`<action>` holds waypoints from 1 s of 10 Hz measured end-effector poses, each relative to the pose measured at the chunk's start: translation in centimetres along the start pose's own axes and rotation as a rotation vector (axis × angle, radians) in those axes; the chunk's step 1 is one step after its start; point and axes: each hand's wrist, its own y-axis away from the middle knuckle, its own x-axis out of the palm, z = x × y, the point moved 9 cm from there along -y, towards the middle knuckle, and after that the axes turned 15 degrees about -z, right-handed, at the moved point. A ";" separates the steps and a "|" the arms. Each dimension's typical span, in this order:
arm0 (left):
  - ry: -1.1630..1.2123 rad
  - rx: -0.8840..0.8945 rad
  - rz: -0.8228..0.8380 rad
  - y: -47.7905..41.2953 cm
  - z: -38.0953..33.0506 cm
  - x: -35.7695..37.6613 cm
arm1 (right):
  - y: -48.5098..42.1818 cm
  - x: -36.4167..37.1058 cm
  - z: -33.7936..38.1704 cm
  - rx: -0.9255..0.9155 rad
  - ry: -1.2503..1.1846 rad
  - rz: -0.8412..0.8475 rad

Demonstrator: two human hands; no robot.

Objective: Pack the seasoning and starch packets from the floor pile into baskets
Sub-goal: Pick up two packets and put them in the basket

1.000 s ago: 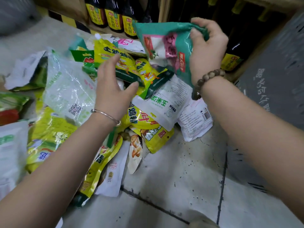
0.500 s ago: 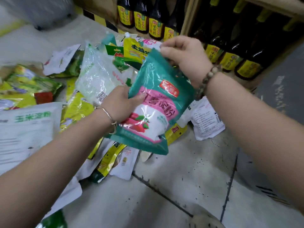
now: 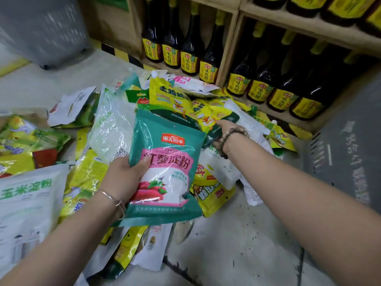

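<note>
Released by the right hand (image 3: 223, 132) since the earlier frame, the teal starch packet (image 3: 165, 162) now sits in the left hand (image 3: 123, 178) alone, thumb on its front and fingers curled behind, above the floor pile (image 3: 111, 124). Further on, the right hand reaches onto a dark-edged yellow packet (image 3: 208, 116), half hidden, so I cannot tell whether it has closed; it should pinch one top edge firmly so a single slippery packet lifts, then both go to the grey basket (image 3: 41, 34) far left

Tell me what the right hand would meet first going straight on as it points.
The right hand points up-left. First in line seems to be the yellow packet with the dark green edge, right in front of it. Contact is unclear: the teal packet hides part of the hand.
</note>
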 end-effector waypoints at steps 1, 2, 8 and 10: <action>0.029 -0.034 -0.016 -0.5 0.2 -0.1 | 0.9 1.3 1.3 -0.010 -0.039 0.041; 0.062 -0.034 -0.034 -0.7 0.0 0.1 | -0.7 2.1 2.0 -0.011 -0.060 0.022; 0.416 -0.086 -0.110 0.2 -0.6 2.6 | 2.3 -8.2 1.1 -0.248 -0.045 -0.362; 0.577 -0.092 -0.124 0.2 -0.8 4.0 | 6.4 -13.4 0.7 -0.277 -0.193 -0.416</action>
